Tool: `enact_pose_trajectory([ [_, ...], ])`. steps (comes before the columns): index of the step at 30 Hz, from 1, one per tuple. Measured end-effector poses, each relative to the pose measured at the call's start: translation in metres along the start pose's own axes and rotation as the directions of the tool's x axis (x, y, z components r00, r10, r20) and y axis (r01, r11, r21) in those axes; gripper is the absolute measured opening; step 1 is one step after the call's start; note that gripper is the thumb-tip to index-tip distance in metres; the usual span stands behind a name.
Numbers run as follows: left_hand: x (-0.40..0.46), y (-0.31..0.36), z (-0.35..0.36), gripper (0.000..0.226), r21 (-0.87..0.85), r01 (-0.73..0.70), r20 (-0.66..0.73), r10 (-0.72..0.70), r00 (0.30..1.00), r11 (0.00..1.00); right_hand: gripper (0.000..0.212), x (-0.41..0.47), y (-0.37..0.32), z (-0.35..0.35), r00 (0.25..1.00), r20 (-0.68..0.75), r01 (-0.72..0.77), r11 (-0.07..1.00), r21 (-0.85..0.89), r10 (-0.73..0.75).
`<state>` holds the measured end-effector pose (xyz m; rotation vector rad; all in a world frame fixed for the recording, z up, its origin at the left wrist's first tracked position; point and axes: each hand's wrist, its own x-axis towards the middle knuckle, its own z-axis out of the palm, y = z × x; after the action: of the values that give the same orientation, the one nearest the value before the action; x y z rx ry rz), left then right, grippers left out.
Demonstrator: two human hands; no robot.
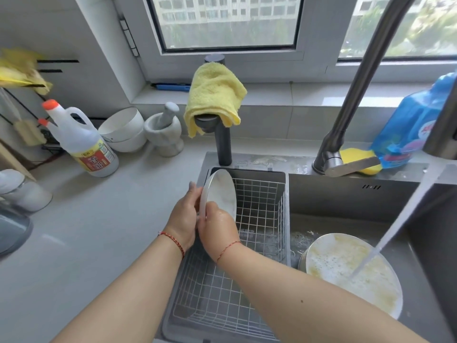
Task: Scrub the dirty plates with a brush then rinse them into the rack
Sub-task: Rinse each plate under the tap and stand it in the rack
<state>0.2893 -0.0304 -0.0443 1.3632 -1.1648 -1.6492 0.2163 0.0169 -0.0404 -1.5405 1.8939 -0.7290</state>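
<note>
Both forearms reach in from the near edge over the wire rack (pixel 259 206), which sits in the left part of the sink (pixel 346 194), just right of the bench (pixel 99 243). At the bench's far left corner hang yellow gloves (pixel 19 70). Next along the back edge stands a white bottle with an orange cap (pixel 81 139), then two stacked white bowls (pixel 123 129) and a stone mortar with pestle (pixel 165 129).

Over the rack's far left corner, the left hand (pixel 184 219) and right hand (pixel 217 230) hold a clean white plate (pixel 218 191) between them, upright on its edge. Left fingers curl round the plate's back rim; the right hand's thumb and fingers pinch its lower edge. The plate's bottom is hidden behind the hands, so I cannot tell whether it touches the rack.

Behind the rack, a yellow cloth (pixel 212 95) is draped over a dark tap (pixel 222 142). Right of it, a tall steel faucet (pixel 351 95) rises from the sink's back ledge, with a yellow sponge (pixel 358 159) just beside its base and a blue bag (pixel 415 125) near the right edge. Water (pixel 395 226) streams down onto a stack of dirty plates (pixel 351 271) in the right basin, the top one smeared with yellowish foam.
</note>
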Motion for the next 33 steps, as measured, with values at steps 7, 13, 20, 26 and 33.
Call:
enact_pose_trajectory([
  [7,-0.002,0.002,-0.003,0.059,0.094,-0.031,-0.034,0.034,0.999,0.995,0.018,-0.002,0.006,-0.005,0.999,-0.027,0.041,0.995,0.091,-0.039],
  [13,-0.008,0.002,-0.004,0.055,0.117,-0.009,-0.09,0.02,0.996,0.993,0.024,-0.001,0.012,0.0,0.994,0.104,-0.038,0.979,0.199,0.017],
  [20,0.001,-0.003,-0.007,0.113,0.276,0.026,-0.108,0.004,0.994,0.961,0.04,-0.007,0.02,0.0,0.977,0.207,-0.082,0.98,0.181,0.043],
  [26,-0.009,0.009,-0.006,0.07,0.301,0.034,-0.077,-0.012,0.997,0.953,0.051,-0.026,0.032,-0.011,0.971,0.226,-0.108,0.987,0.121,0.078],
  [33,-0.032,0.02,0.02,0.055,0.51,-0.249,-0.404,0.485,0.776,0.823,0.018,-0.096,0.076,-0.082,0.995,0.094,-0.063,0.978,0.199,0.045],
])
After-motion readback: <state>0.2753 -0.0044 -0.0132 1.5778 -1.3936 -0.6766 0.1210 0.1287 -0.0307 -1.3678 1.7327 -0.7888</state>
